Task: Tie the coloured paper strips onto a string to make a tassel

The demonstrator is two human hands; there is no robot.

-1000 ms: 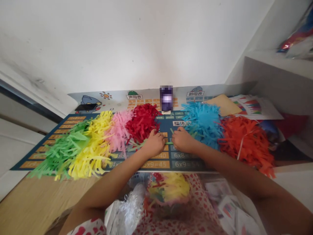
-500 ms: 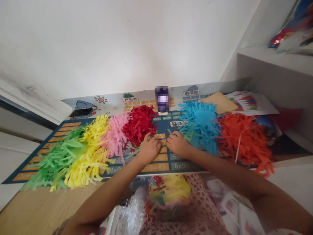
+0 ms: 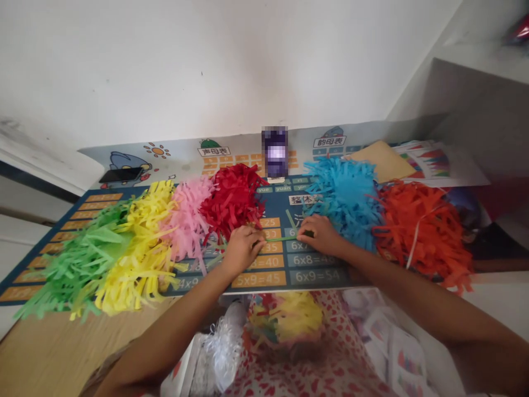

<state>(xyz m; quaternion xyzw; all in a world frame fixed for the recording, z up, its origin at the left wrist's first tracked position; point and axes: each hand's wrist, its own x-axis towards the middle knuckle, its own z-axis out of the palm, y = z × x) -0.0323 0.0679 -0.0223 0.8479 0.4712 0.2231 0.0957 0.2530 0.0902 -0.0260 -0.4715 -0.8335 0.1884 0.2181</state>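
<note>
Between my two hands a thin green strip (image 3: 281,239), like twisted tissue paper, runs straight just above the mat. My left hand (image 3: 244,247) pinches its left end, in front of the red fringed paper bundle (image 3: 235,197). At the other end, my right hand (image 3: 321,237) has thumb and fingers closed on the strip, beside the blue fringed paper bundle (image 3: 345,193). A loose pale green end (image 3: 290,219) stands up near the right fingertips. Printed multiplication rows show on the dark blue mat (image 3: 268,280) beneath.
Pink (image 3: 188,215), yellow (image 3: 140,253) and green (image 3: 85,253) fringed bundles lie leftward; an orange one (image 3: 425,231) lies rightward. A phone (image 3: 275,154) stands by the wall, another phone (image 3: 121,175) lies back left. White string (image 3: 225,347) and a yellow bundle (image 3: 295,320) sit below the table edge.
My hands have moved farther apart, the right one shifting rightward. The green strip now shows stretched between them. The whole view has tilted slightly downward.
</note>
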